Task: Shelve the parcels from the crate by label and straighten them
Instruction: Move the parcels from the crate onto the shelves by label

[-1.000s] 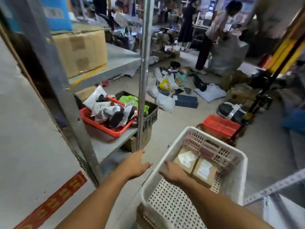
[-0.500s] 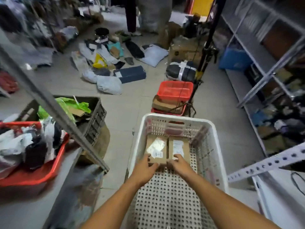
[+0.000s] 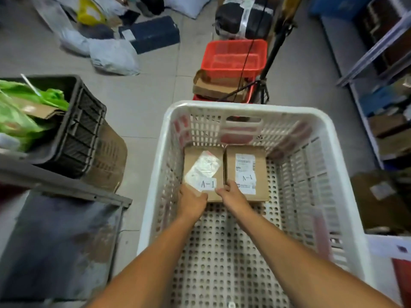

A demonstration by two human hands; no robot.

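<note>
Even, soft indoor light, few shadows; centre sharp, edges toward 9 and 3 o'clock smeared, probably motion blur, wide-angle bowing.

Both forearms bare, no sleeves, gloves, watch.

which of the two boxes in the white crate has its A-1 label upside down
The right box: its A-1 reads inverted, while the left box reads upright.

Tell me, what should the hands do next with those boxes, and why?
Probably lift the left box out of the white crate. Left hand and right hand already grip its near edge, and its A-1 label faces up.
</note>
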